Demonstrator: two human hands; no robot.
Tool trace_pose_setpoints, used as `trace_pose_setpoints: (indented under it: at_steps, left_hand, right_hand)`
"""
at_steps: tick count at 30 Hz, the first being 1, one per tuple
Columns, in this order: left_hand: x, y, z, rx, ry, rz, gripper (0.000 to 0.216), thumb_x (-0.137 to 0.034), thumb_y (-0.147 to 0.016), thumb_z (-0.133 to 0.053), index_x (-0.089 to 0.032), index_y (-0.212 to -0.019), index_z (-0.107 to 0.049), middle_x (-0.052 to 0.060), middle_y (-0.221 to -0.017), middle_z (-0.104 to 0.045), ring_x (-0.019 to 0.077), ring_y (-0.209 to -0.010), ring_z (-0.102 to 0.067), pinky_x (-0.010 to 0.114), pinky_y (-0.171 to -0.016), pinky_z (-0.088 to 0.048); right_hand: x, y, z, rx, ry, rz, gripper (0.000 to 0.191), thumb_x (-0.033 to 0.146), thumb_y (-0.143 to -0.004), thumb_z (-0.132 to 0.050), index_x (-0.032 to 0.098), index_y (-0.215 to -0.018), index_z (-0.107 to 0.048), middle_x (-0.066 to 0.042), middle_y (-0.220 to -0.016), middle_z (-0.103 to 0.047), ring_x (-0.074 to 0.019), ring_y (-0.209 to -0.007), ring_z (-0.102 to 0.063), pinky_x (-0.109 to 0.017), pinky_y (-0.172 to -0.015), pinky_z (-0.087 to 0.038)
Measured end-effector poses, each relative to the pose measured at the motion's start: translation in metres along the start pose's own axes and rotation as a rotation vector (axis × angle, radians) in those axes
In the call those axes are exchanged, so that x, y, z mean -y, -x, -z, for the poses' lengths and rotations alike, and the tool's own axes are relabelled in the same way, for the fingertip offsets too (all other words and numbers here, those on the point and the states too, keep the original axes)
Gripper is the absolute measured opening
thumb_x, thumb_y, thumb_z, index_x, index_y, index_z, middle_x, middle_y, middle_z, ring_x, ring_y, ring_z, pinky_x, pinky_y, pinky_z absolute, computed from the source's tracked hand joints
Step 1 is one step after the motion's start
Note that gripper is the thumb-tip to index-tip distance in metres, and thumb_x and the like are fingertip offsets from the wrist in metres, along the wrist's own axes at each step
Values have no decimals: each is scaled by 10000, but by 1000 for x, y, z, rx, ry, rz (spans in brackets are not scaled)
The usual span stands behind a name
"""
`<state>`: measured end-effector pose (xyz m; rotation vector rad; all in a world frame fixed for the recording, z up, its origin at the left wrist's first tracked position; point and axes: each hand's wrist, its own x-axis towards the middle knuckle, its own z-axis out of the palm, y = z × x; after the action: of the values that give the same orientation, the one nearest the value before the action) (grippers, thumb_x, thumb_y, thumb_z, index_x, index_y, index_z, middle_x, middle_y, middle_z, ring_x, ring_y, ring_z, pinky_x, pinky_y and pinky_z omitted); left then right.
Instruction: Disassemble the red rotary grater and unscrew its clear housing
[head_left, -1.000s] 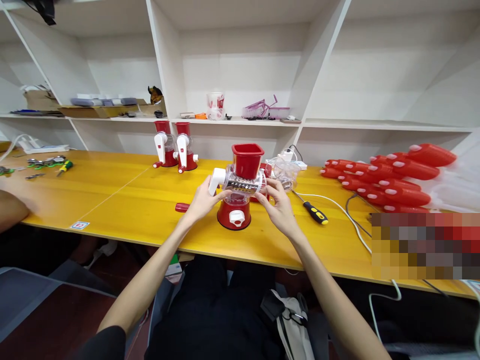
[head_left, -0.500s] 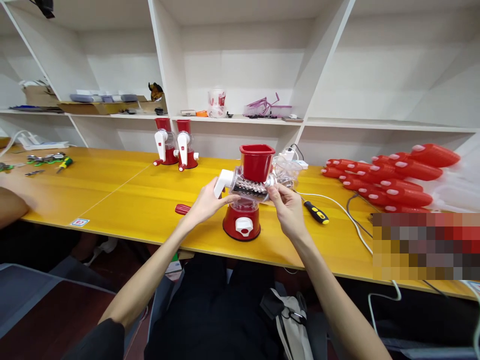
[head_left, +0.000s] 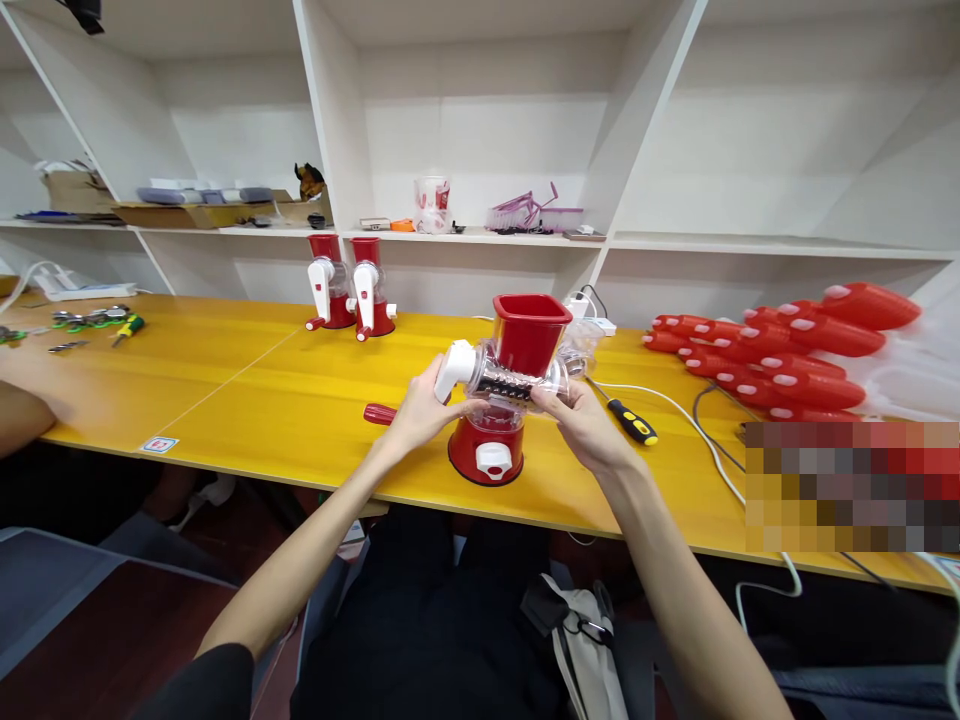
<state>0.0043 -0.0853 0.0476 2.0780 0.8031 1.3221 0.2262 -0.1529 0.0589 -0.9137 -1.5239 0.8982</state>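
A red and white rotary grater (head_left: 529, 338) stands at the table's front edge, its hopper and clear drum housing leaning to the right above the red base (head_left: 469, 455). Through the housing a metal grating drum (head_left: 506, 386) shows. My left hand (head_left: 418, 412) grips the housing's left end beside the white crank arm (head_left: 453, 368), thumb in front. The crank's red handle (head_left: 380, 413) sticks out left beyond that hand. My right hand (head_left: 596, 428) holds the housing's right end, with its thumb on the front. A white knob (head_left: 494, 461) faces me on the base. Whether housing and base are locked together I cannot tell.
Two similar graters (head_left: 366, 285) stand at the back left. A yellow-black screwdriver (head_left: 632, 422) and cables lie right of my hands. Red handled parts (head_left: 780, 365) are piled at the right. Another person's arm (head_left: 22, 420) rests at the left edge.
The hopper and housing have shifted right and tipped rightward, while the base has barely moved. My right hand has slid onto the housing's front; my left hand has followed slightly right.
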Motion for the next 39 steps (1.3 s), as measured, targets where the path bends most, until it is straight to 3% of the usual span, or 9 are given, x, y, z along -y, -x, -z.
trace_pose_setpoints:
  at_steps: [4,11,18,24,29,35,39]
  left_hand:
    - [0,1,-2,57,83,-27,595,-645,-698,-791,-175,-997,-581,-8,-779,-557,145,-674,-478,272,-644,-400]
    - [-5,3,-6,42,69,-33,610,-632,-698,-798,-163,-1024,-585,27,-885,-647,173,-770,-574,293,-715,-470]
    - [-4,3,-6,-13,-2,-88,610,-683,-697,-771,-166,-955,-576,-2,-784,-590,137,-663,-499,270,-633,-432]
    - [1,0,2,62,-10,-116,696,-752,-698,-718,-163,-1045,-586,-46,-694,-507,111,-599,-418,239,-584,-372]
    - [1,1,0,27,-21,-105,705,-782,-696,-695,-161,-1003,-567,-60,-653,-449,102,-575,-363,234,-557,-319]
    - [-2,4,0,-14,-9,-131,688,-821,-891,-314,-173,-911,-542,-19,-680,-464,117,-582,-394,253,-559,-323]
    - [0,5,-1,-77,-108,-130,668,-822,-895,-297,-187,-848,-498,-26,-636,-440,118,-547,-384,262,-544,-296]
  right_hand:
    - [12,6,4,97,-13,-51,559,594,-695,-778,180,-1065,-716,-73,-1080,-728,-192,-1051,-683,-362,-997,-565]
    - [16,8,4,118,-32,-102,577,571,-736,-749,187,-1163,-697,-83,-1179,-705,-197,-1083,-681,-328,-953,-584]
    - [16,5,1,65,-46,-69,554,562,-707,-775,191,-1112,-702,-70,-1173,-708,-193,-1061,-689,-330,-956,-584]
    - [13,3,-2,29,-41,-30,544,572,-700,-777,181,-1072,-710,-69,-1166,-711,-188,-1067,-687,-321,-977,-577]
    - [9,2,-2,-3,-37,-10,554,595,-690,-775,184,-1056,-712,-66,-1146,-717,-183,-1033,-693,-312,-932,-595]
    - [8,2,-3,-30,-28,4,551,594,-691,-773,182,-1052,-712,-63,-1138,-719,-188,-1033,-696,-307,-910,-602]
    - [7,1,-5,-60,-15,17,545,602,-690,-773,177,-1026,-711,-63,-1112,-725,-184,-1000,-697,-301,-881,-603]
